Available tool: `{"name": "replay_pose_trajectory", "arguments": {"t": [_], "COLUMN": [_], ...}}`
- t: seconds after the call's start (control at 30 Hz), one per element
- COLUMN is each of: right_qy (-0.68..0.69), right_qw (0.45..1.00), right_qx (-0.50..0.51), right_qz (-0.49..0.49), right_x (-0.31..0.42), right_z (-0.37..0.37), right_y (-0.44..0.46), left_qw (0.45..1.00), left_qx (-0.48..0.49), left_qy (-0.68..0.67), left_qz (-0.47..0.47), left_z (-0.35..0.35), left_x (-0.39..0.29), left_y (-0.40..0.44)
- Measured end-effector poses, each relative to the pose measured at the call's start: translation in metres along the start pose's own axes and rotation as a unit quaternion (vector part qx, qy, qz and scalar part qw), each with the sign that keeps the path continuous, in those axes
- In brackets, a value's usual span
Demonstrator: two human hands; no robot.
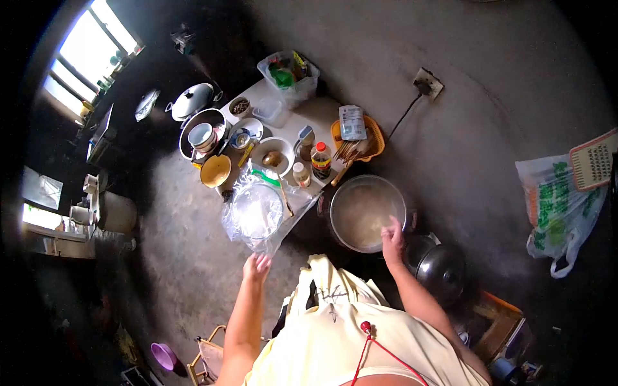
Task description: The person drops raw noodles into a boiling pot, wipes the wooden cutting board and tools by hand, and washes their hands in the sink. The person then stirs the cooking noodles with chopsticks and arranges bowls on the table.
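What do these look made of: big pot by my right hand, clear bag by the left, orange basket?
Big pot: probably metal, faintly shiny, from its thin grey rim.
Bag: glossy plastic film, judging by transparency and crinkled highlights.
Orange basket: likely plastic, from its even colour; finish unclear.

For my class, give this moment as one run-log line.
left hand: beside clear plastic, contact unclear | right hand: over rim of large pot | red-capped bottle: upright

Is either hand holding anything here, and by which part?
The left hand is at the near edge of the clear plastic; whether it grips there cannot be told. The right hand, at the pot, shows nothing held.
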State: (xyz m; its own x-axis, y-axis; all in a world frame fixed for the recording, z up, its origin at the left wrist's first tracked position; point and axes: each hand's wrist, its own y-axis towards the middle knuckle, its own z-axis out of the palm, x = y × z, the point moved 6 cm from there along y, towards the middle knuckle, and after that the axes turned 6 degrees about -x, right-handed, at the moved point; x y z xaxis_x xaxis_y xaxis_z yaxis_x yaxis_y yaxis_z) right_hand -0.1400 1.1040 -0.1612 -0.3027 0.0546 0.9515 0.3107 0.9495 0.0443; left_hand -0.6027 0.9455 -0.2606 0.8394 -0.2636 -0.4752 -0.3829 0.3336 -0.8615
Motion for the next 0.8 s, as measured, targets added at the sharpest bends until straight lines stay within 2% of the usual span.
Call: {"name": "replay_pose_trajectory", "arguments": {"t": [0.03, 0.07, 0.1, 0.13, 0.2, 0.23, 0.3, 0.33, 0.4, 0.47, 0.53, 0.57, 0.6, 0.67, 0.8], "right_qy": [-0.131, -0.256, -0.330, -0.327, -0.249, -0.249, -0.230, -0.230, -0.030, 0.013, 0.055, 0.037, 0.020, 0.025, 0.033], "right_qw": [0.980, 0.920, 0.910, 0.909, 0.957, 0.956, 0.939, 0.939, 0.932, 0.930, 0.926, 0.928, 0.928, 0.925, 0.912], "right_qx": [0.125, 0.247, 0.197, 0.203, 0.135, 0.139, 0.243, 0.242, 0.257, 0.248, 0.238, 0.220, 0.199, 0.180, 0.116], "right_qz": [0.085, 0.165, 0.157, 0.160, -0.065, -0.064, 0.076, 0.078, 0.254, 0.271, 0.286, 0.300, 0.314, 0.333, 0.393], "right_x": [-0.017, -0.036, -0.052, -0.070, -0.065, -0.066, -0.078, -0.072, -0.070, -0.068, -0.059, -0.047, -0.035, -0.026, -0.035], "right_z": [0.010, 0.018, 0.019, 0.024, 0.029, 0.032, 0.049, 0.053, 0.068, 0.085, 0.108, 0.117, 0.125, 0.146, 0.185], "right_y": [0.006, 0.004, 0.007, 0.006, 0.017, 0.022, 0.035, 0.042, 0.047, 0.060, 0.076, 0.083, 0.090, 0.106, 0.132], "left_qw": [0.995, 0.985, 0.975, 0.962, 0.899, 0.911, 0.924, 0.924, 0.927, 0.930, 0.968, 0.962, 0.962, 0.980, 0.965], "left_qx": [-0.096, -0.173, -0.219, -0.266, -0.427, -0.402, -0.371, -0.366, -0.354, -0.344, -0.222, -0.244, -0.243, -0.118, -0.069], "left_qy": [0.013, -0.008, 0.027, 0.064, 0.093, 0.082, 0.074, 0.076, 0.073, 0.069, 0.063, 0.094, 0.101, 0.154, 0.254], "left_qz": [0.015, -0.023, -0.002, 0.018, -0.028, -0.033, -0.060, -0.082, -0.096, -0.110, -0.097, -0.072, -0.074, -0.055, 0.006], "left_z": [-0.039, -0.100, -0.122, -0.146, -0.260, -0.262, -0.254, -0.246, -0.289, -0.299, -0.246, -0.185, -0.164, -0.121, -0.061], "left_x": [0.002, 0.015, 0.019, 0.022, 0.059, 0.066, 0.079, 0.080, 0.109, 0.110, 0.087, 0.061, 0.044, 0.013, -0.056], "left_y": [-0.014, 0.004, -0.024, -0.053, -0.024, -0.049, -0.101, -0.112, -0.074, -0.056, -0.050, -0.074, -0.069, -0.048, -0.030]}}
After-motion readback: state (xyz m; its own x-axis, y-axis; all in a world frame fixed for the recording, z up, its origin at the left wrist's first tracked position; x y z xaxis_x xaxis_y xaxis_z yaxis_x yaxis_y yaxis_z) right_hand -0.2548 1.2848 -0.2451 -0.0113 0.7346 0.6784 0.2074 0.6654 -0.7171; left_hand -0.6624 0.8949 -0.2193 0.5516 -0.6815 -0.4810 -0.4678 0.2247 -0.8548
